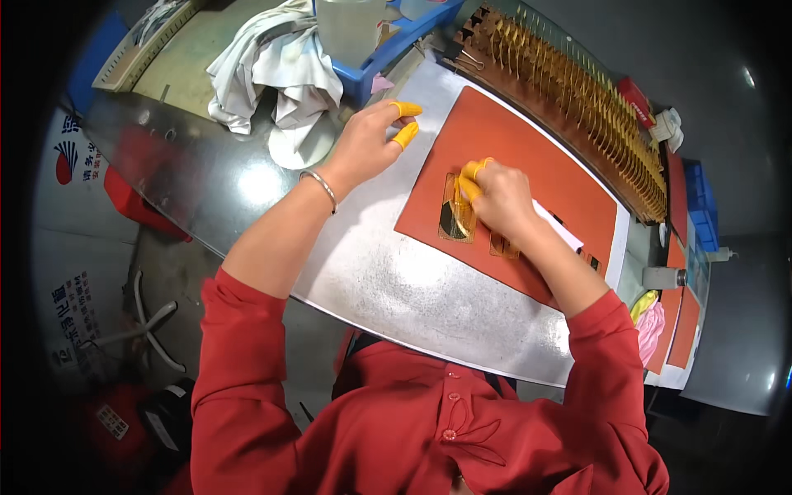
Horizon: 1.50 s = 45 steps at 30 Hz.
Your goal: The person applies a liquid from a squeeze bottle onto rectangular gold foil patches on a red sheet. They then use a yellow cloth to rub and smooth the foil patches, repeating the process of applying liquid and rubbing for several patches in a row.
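Observation:
My left hand [373, 142] hovers over the table's pale sheet, left of an orange-brown mat [544, 153]. Yellow finger cots cover its thumb and forefinger, which are apart with nothing between them. On the mat, my right hand [502, 196], also in yellow finger cots, pinches a thin gold-coloured piece [460, 216] at a rectangular gold-edged plate [445, 221]. The fingertips partly hide where they meet. Beneath the right wrist lies a second small gold-edged plate [501, 246], partly covered. A white strip [558, 226] and small dark pieces are beside my right forearm.
Along the mat's far right side stands a brown rack [569, 115] of many thin gold-coloured pieces. A crumpled white cloth [285, 62] and a blue tray [356, 82] with a translucent container [351, 29] are at the far left. A small bottle [662, 277] and pink cloth [651, 330] sit right.

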Motion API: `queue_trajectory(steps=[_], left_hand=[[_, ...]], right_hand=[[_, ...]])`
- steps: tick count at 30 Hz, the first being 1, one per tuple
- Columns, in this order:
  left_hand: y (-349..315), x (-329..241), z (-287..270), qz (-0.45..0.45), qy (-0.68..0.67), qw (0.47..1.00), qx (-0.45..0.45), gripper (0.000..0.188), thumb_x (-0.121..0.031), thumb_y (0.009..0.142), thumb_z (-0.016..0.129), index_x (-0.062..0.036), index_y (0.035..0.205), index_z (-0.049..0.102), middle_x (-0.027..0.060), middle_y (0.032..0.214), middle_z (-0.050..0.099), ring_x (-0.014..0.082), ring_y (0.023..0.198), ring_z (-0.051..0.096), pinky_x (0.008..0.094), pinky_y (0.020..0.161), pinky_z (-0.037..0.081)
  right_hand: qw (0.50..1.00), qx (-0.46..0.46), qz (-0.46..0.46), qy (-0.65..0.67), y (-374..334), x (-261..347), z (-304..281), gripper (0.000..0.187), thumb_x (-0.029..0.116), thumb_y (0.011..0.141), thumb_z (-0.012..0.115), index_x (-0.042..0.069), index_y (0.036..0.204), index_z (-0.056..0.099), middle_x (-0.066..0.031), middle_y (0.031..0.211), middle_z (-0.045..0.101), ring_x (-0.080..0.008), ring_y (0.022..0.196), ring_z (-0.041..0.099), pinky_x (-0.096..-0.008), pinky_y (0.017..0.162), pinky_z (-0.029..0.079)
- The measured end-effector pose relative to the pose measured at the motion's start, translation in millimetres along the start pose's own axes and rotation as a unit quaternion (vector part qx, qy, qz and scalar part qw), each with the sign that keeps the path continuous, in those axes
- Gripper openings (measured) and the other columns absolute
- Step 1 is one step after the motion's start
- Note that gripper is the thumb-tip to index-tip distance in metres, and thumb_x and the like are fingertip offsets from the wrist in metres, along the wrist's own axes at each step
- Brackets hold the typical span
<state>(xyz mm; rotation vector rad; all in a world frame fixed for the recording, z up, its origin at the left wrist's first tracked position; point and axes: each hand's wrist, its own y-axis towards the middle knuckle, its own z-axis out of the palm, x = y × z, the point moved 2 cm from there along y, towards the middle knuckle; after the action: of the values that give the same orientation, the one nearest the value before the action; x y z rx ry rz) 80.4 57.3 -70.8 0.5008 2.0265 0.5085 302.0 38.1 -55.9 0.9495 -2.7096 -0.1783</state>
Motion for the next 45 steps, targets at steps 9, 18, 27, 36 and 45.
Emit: queue_trajectory(steps=[9, 18, 27, 36, 45], left_hand=[[0, -1, 0, -0.034, -0.006, 0.999, 0.019, 0.022, -0.008, 0.084, 0.061, -0.0003, 0.105, 0.062, 0.0125, 0.091, 0.063, 0.0238, 0.084, 0.062, 0.0312, 0.074, 0.048], [1, 1, -2, -0.034, 0.0, 0.999, 0.016, 0.023, -0.009, 0.084, 0.061, -0.0008, 0.106, 0.062, 0.0129, 0.095, 0.064, 0.0232, 0.086, 0.062, 0.0308, 0.075, 0.049], [3, 0, -3, -0.03, 0.009, 0.999, 0.009, 0.022, -0.01, 0.085, 0.061, -0.0004, 0.105, 0.062, 0.013, 0.095, 0.063, 0.0241, 0.085, 0.062, 0.0306, 0.075, 0.049], [0, 1, -3, -0.031, 0.001, 0.999, 0.013, 0.022, -0.007, 0.084, 0.061, 0.0004, 0.105, 0.062, 0.0136, 0.094, 0.063, 0.0234, 0.086, 0.063, 0.0305, 0.077, 0.048], [5, -3, -6, -0.024, 0.014, 1.0, 0.01, 0.022, -0.008, 0.084, 0.061, 0.0003, 0.104, 0.062, 0.0132, 0.093, 0.064, 0.023, 0.086, 0.062, 0.0311, 0.076, 0.048]], right_hand=[[1.0, 0.01, -0.005, 0.022, -3, 6, -3, 0.012, 0.016, 0.076, 0.065, 0.007, 0.083, 0.064, -0.0133, 0.076, 0.062, -0.0314, 0.068, 0.061, -0.0416, 0.06, 0.049], [1.0, 0.012, -0.006, 0.006, -13, 12, -8, 0.011, 0.017, 0.077, 0.064, 0.007, 0.082, 0.064, -0.0138, 0.072, 0.06, -0.0323, 0.063, 0.06, -0.0416, 0.058, 0.048], [0.999, -0.002, 0.031, 0.01, -4, 2, -5, 0.011, 0.017, 0.077, 0.062, 0.007, 0.082, 0.063, -0.0136, 0.076, 0.061, -0.0325, 0.066, 0.06, -0.0428, 0.059, 0.048], [1.0, -0.005, 0.012, 0.008, -9, 6, -8, 0.012, 0.019, 0.077, 0.064, 0.008, 0.083, 0.064, -0.0125, 0.075, 0.06, -0.0318, 0.067, 0.06, -0.0423, 0.06, 0.048], [1.0, 0.02, 0.02, -0.001, -6, -2, -10, 0.013, 0.018, 0.079, 0.062, 0.008, 0.086, 0.064, -0.0126, 0.077, 0.06, -0.0319, 0.069, 0.06, -0.0418, 0.062, 0.048]])
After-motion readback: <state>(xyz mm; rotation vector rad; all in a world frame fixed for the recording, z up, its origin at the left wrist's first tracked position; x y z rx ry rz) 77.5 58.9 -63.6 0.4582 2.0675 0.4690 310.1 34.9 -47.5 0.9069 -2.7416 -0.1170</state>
